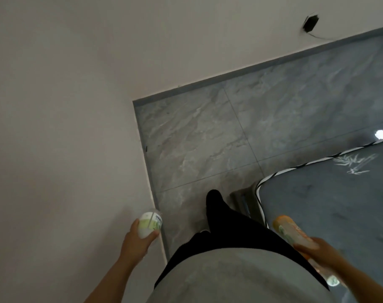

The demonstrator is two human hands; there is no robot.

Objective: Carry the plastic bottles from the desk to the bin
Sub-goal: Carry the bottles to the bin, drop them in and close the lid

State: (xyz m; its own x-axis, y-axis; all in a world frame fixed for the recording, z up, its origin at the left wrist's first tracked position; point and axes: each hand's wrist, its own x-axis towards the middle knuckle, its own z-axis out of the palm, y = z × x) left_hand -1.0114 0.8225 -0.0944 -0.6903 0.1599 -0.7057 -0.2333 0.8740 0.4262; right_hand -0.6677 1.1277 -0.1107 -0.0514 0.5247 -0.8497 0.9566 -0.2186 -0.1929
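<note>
Two bottles, one in each hand

Two hands hold bottles low at the near edge: the left hand (136, 239) wraps a green-labelled bottle (148, 224), the right hand (317, 250) grips an orange-capped bottle (292, 231). Farther off lie grey floor tiles (208, 132); a mattress (328, 204) sits right.

Left side: my left hand (140, 237) is passing just beside the wall (61, 127).
Right side: the mattress (330, 197) is crowding my right hand (317, 248).
Ahead: bare tiled floor (208, 132) is lying open between them.
</note>
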